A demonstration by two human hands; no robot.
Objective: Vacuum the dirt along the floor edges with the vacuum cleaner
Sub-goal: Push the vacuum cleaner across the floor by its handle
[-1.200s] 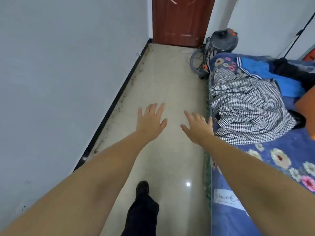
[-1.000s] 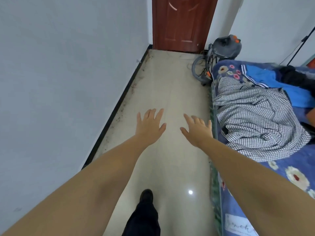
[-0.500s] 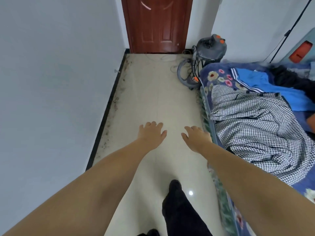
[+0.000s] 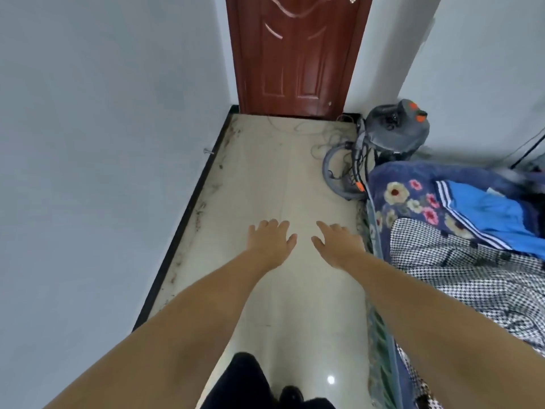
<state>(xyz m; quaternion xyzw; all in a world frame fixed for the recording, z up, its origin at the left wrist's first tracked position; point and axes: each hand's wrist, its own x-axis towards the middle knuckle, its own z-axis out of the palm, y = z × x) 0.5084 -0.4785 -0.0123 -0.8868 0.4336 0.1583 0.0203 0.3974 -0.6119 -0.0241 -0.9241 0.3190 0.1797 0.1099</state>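
Your left hand (image 4: 269, 242) and right hand (image 4: 337, 246) reach out side by side over the middle of the floor (image 4: 265, 178), palms down, fingers loosely spread and holding nothing. The vacuum (image 4: 395, 128) stands in the far right corner of the floor, beside the door (image 4: 298, 54) and just past the end of the bed (image 4: 413, 196), well apart from both hands; its grey hose (image 4: 331, 175) loops on the floor in front of it. Dirt (image 4: 203, 202) speckles the floor's left edge along the black skirting (image 4: 182, 219), and thin strands lie near the door. A checked cloth (image 4: 472, 270) and a blue garment (image 4: 495, 216) lie on the bed at the floor's right edge.
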